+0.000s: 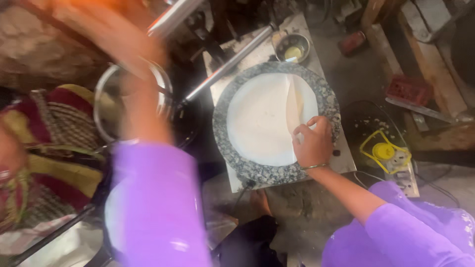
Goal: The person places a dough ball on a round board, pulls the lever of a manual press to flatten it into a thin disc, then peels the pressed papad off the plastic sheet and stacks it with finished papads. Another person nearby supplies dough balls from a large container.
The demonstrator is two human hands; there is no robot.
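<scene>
A round stone slab lies on a metal table at the middle of the scene, and a thin dough sheet lies on the slab, its right edge folded over. The right hand rests on the sheet's near right edge. At the table's far end sits a small bowl. A long metal rod runs from the far side down to the slab's left. Left of the table stands a round pan, with the left hand raised beyond it. A power strip lies on the floor right of the table.
</scene>
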